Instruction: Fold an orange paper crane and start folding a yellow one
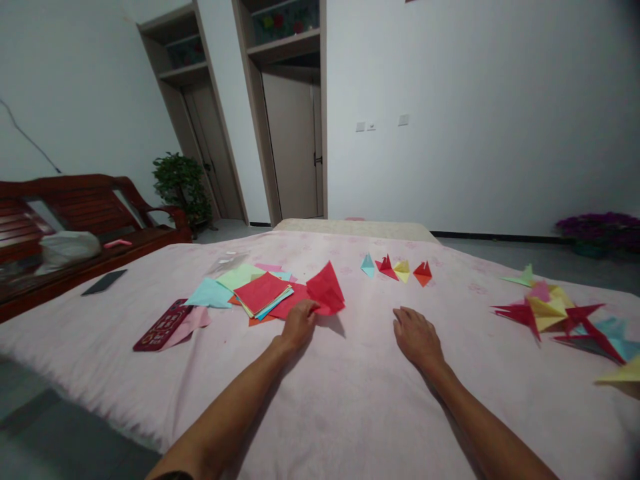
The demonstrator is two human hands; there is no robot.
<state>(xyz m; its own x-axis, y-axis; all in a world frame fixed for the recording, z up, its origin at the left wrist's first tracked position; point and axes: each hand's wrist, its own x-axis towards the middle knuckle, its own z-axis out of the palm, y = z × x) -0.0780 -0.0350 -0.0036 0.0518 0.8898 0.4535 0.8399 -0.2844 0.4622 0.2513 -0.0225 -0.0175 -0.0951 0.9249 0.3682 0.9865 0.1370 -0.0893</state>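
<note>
My left hand (300, 325) pinches the lower edge of a creased red paper sheet (326, 290), which stands partly raised from the table. Beside it, a stack of colored paper squares (262, 292) has a red one on top, with light blue, green, pink and orange sheets spread around and under it. Resting on the pink cloth, my right hand (418, 335) is open with its fingers loosely extended and nothing in it. Beyond that hand stands a row of small folded paper pieces (386, 267) in light blue, red, yellow and orange-red.
Larger folded paper pieces (547, 310) lie heaped at the right. A dark red printed envelope (163, 325) lies at the left over pink paper, and a dark flat object (104, 283) rests near the left edge. A wooden bench (95, 200) stands beyond the cloth-covered table (350, 400).
</note>
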